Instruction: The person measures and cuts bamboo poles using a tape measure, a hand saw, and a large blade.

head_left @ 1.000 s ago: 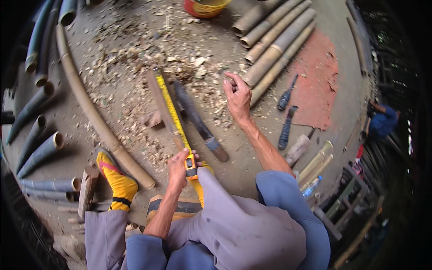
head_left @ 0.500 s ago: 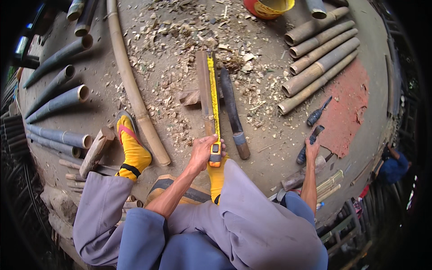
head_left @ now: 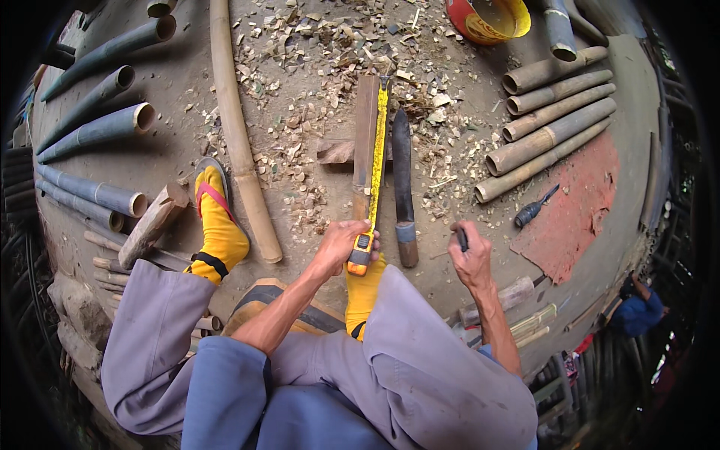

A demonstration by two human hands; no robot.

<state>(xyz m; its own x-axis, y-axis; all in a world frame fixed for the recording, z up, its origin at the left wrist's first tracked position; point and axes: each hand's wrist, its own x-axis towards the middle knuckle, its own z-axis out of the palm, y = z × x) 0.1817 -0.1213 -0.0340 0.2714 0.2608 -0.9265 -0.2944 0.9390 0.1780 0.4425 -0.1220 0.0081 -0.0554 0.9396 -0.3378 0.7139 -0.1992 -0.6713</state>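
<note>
At frame centre, my left hand [head_left: 341,247] clamps the tape measure [head_left: 362,255] case, its yellow tape lying along the bamboo slat [head_left: 365,135]. My right hand [head_left: 471,259] is curled tightly around a dark-handled tool [head_left: 462,238].

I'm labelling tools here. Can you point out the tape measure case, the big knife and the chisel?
tape measure case [head_left: 361,254], head view, orange body
big knife [head_left: 402,169], head view, mid blade
chisel [head_left: 529,213], head view, dark handle

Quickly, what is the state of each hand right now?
Left hand: closed on the orange tape measure case, yellow tape extended.
Right hand: closed on a small dark tool; kind cannot be told.
</note>
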